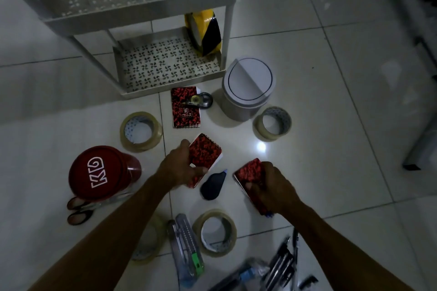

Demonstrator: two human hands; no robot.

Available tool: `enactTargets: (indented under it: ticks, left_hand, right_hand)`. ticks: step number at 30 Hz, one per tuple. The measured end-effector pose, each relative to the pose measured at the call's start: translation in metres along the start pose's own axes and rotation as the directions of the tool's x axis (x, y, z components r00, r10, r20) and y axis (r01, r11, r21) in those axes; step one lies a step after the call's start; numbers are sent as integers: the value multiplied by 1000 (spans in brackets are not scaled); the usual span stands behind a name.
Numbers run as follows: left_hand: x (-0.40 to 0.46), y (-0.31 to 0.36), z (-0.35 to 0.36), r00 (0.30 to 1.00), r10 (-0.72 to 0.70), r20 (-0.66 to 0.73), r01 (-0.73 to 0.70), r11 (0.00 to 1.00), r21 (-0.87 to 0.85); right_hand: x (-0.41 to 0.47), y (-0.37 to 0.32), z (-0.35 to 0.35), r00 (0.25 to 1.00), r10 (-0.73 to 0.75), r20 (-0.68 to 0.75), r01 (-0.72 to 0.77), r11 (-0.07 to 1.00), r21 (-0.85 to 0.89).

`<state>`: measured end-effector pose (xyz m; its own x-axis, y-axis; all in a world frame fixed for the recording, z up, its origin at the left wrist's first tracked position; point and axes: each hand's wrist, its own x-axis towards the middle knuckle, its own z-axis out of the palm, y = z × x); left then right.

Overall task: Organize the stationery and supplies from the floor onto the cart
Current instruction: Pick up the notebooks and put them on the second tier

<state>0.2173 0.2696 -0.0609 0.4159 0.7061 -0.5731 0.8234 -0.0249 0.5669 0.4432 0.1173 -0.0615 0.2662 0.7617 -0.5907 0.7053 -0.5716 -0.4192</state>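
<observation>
Each hand holds a small red notebook just above the floor: the left hand (176, 168) grips one notebook (205, 157), and the right hand (269, 186) grips another (249, 171). A third red notebook (185, 107) lies on the floor by the cart (142, 19). Yellow-black tape (204, 30) stands on the cart's bottom shelf.

Probably a home room, dimly lit: glossy white floor tiles (331, 125), a white plastic utility cart (142, 16), a small swing-lid bin (248, 87).
</observation>
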Motion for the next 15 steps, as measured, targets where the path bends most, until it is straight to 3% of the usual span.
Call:
enactTargets:
  ticks: [4,9,12,15]
  left_hand:
    - [-12,1,-6,996,-88,-25,80,967,-240]
    - [-40,15,-51,996,-67,-58,50,967,-251]
    - [-63,35,-93,996,-20,-81,-1,970,-245]
    - [-87,59,-136,978,-14,-209,-28,981,-193]
  right_hand:
    - [-4,-19,-1,995,-2,-96,11,995,101]
    - [-14,-67,-43,998,-20,-63,24,998,57]
    - [-21,-99,-72,978,-173,-117,163,982,-91]
    - [-32,-138,-105,933,-314,-174,285,943,-172]
